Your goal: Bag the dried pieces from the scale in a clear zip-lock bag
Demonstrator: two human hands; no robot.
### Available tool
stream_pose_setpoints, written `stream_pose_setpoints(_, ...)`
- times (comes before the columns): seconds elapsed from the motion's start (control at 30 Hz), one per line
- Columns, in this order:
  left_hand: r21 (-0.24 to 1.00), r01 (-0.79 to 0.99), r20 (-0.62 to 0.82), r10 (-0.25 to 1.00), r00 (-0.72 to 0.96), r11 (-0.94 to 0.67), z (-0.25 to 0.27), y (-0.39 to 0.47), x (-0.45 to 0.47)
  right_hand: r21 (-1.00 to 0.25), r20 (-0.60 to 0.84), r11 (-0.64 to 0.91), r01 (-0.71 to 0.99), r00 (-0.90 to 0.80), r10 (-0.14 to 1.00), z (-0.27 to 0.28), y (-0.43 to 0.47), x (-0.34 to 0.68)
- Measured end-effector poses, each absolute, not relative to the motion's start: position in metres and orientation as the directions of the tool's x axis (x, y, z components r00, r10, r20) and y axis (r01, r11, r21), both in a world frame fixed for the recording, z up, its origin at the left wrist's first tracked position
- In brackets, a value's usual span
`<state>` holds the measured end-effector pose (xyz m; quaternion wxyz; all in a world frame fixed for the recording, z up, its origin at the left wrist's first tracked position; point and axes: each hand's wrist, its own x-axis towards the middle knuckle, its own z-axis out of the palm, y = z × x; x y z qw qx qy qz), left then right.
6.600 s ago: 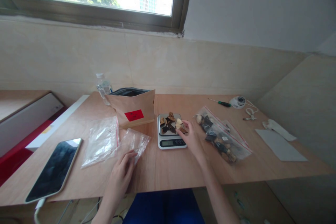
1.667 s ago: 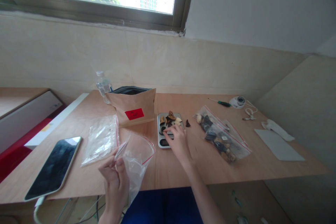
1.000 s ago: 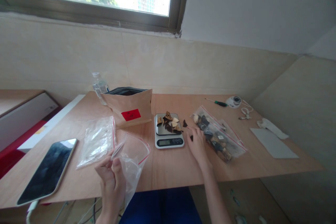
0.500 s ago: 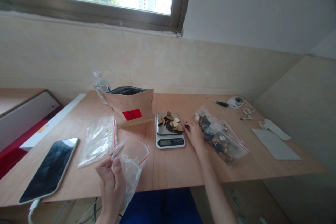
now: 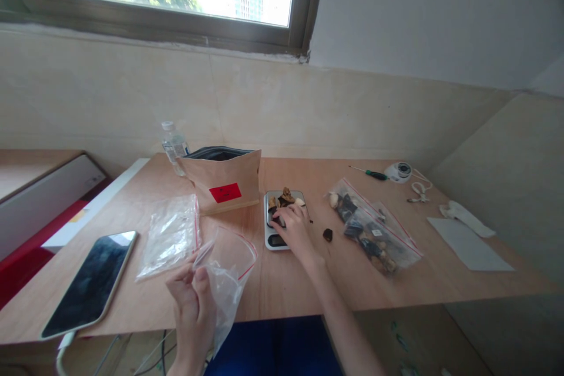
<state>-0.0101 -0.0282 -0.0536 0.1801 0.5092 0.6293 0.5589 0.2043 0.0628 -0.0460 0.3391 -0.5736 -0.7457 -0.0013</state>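
My left hand (image 5: 192,299) pinches the edge of a clear zip bag (image 5: 229,267) with a red seal line, its mouth spread open to the right. My right hand (image 5: 294,226) is over the small digital kitchen scale (image 5: 269,241), its fingers curled down around dried pieces on the plate. These dried pieces (image 5: 286,195) are brown, dark and cream chunks, like dried mushroom. The hand hides part of the pile and much of the display. One dark dried piece (image 5: 328,235) lies on the table right of the scale.
Filled zip bags (image 5: 365,226) lie right of the scale. A kraft pouch (image 5: 229,179) stands open behind, near a water bottle (image 5: 174,144). Further left are a flat clear bag (image 5: 170,235) and a phone (image 5: 92,282). A screwdriver (image 5: 374,175), camera (image 5: 399,172) and white sheet (image 5: 469,244) are at right.
My right hand has moved left from beside the scale onto the pieces on its plate. A dark piece now shows on the table at right. My left hand still holds the bag.
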Motion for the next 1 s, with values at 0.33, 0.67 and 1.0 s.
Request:
stream_pose_setpoints(0.33, 0.910, 0.394, 0.306, 0.851, -0.427, -0.130, -0.056, -0.026, -0.012, -0.433, 0.543, 0.234, 0.871, 0.044, 0.839, -0.036, 0.023, 0.226)
stream_pose_setpoints(0.67, 0.907, 0.394, 0.312, 0.863, -0.397, -0.147, -0.058, -0.026, -0.003, -0.612, 0.562, 0.116, 0.783, 0.326, 0.760, -0.084, -0.028, 0.255)
stream_pose_setpoints(1.0, 0.914, 0.369, 0.310, 0.875, -0.373, -0.166, -0.054, -0.027, 0.005, -0.691, 0.513, 0.119, 0.713, 0.368, 0.776, -0.088, -0.028, 0.257)
